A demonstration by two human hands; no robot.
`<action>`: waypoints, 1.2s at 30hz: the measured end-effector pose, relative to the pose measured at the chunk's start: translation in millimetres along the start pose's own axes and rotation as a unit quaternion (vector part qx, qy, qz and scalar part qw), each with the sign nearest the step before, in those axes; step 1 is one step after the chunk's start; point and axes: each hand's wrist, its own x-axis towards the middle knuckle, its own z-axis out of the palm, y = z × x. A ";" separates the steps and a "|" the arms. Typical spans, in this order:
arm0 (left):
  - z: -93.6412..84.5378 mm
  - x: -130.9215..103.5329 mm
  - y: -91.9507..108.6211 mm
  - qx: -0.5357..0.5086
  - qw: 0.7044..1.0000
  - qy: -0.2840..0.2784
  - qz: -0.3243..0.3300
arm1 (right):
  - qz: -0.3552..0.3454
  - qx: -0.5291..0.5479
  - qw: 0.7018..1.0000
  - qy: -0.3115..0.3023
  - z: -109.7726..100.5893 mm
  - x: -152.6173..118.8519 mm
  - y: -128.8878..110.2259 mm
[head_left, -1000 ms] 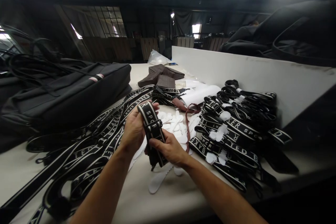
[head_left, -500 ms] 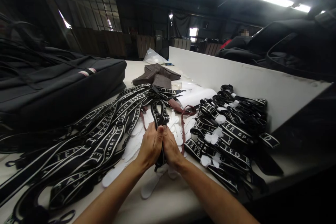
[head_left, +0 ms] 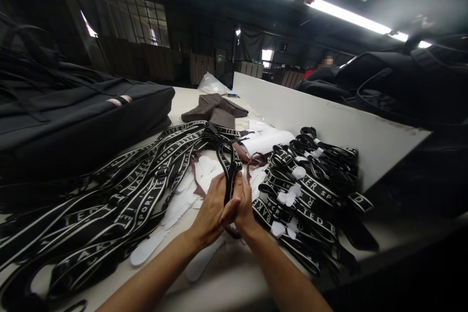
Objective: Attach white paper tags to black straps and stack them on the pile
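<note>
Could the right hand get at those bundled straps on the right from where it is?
Probably yes: the bundled straps lie close beside the right hand, with nothing visible standing between. However, it looks occupied, pressing a folded strap together with the left hand.

Blocked at left by loose straps (head_left: 141, 207) and a dark bag (head_left: 91, 126), at right by bundled straps (head_left: 318, 187) (backed by a white panel (head_left: 329, 119)); open between the forearms (head_left: 161, 275), low over the worktop (head_left: 237, 280).
</note>
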 end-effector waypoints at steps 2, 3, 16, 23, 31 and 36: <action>-4.2 3.8 -8.9 0.025 0.999 -0.021 0.012 | 0.070 0.076 0.994 -0.034 -3.4 4.9 -0.8; -6.5 6.1 -12.4 0.034 0.999 -0.025 0.007 | 0.108 0.126 0.984 -0.060 -4.0 6.5 -1.2; -118.5 31.8 -17.9 -0.252 0.897 0.355 -0.078 | 0.027 -0.021 0.996 -0.084 -20.7 23.6 9.8; -153.7 22.5 -43.3 -0.297 0.845 0.406 -0.182 | 0.011 -0.163 0.981 -0.104 1.2 50.6 53.0; -116.4 23.4 -48.4 -0.366 0.856 0.296 -0.215 | -0.027 -0.298 0.951 -0.072 42.2 51.6 69.6; -103.3 22.3 -47.5 -0.350 0.878 0.249 -0.211 | -0.051 -0.238 0.969 -0.045 38.7 58.4 65.1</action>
